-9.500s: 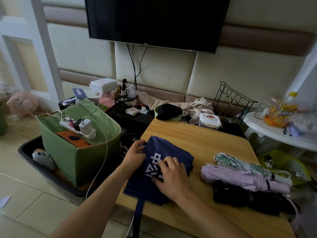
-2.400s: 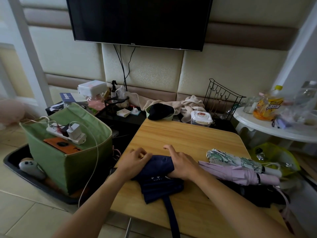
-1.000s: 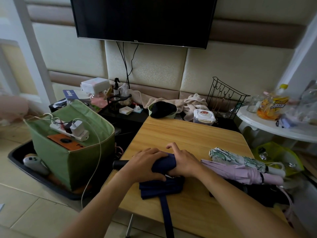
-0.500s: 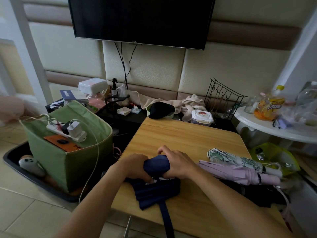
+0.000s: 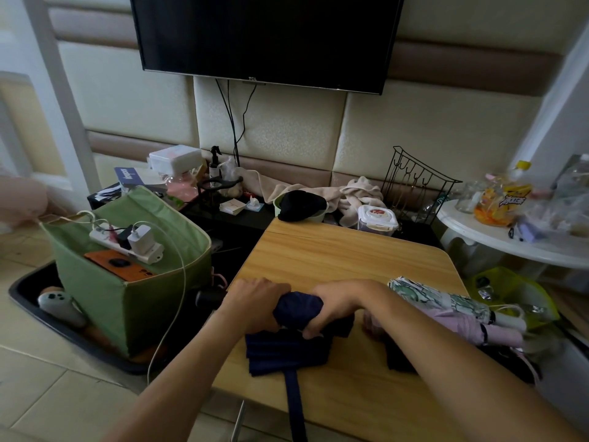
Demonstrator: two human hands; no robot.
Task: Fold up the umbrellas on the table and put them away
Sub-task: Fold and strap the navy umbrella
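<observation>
The navy umbrella (image 5: 298, 309) lies across the near left part of the wooden table (image 5: 334, 253), its dark blue cloth rolled into a thick bundle at the top while loose pleated folds spread flat on the wood below. A long navy strap (image 5: 294, 406) hangs from those folds toward 6 o'clock, over the table's near edge. Its black handle (image 5: 208, 298) sticks out at 9 o'clock, past the table's left edge.

The left hand (image 5: 251, 306) curls round the roll at the handle end. The right hand (image 5: 334, 306) wraps the roll from the other side, fingers tucked under the cloth.

At 3 o'clock lie three folded umbrellas: a green-patterned umbrella (image 5: 446, 299), a pink umbrella (image 5: 471, 327) touching it, and what seems a black umbrella (image 5: 398, 358), mostly hidden by the right forearm.
</observation>
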